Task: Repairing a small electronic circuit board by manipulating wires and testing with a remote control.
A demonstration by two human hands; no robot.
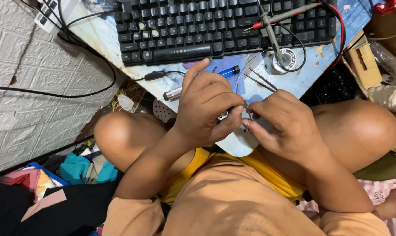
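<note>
Over my lap, just near the edge of the desk (294, 83), I am bringing both hands together around a small metal part (247, 114). My left hand (209, 105) is curling closed, thumb and fingers pinching something small that I cannot make out, with the index finger lifting up toward the far side. My right hand (285, 124) is pinching too, its fingertips meeting the left ones at the little piece, which is sitting between the two hands and is mostly hidden by them. A thin pair of tweezers (260, 81) is sticking out from just above my right hand, slanting to the far left.

Just beyond my left hand a blue pen-like tool (227, 71) and a silver cylinder (172, 93) are lying on the desk. Farther off, a black keyboard (198, 28) is taking up most of the desk, with a red probe (289, 15) and its wires lying across its right part. A spool of solder (285, 60) is standing near the keyboard's near right corner. My bare knees are showing on either side, and a white brick-patterned wall (32, 96) is running along the left.
</note>
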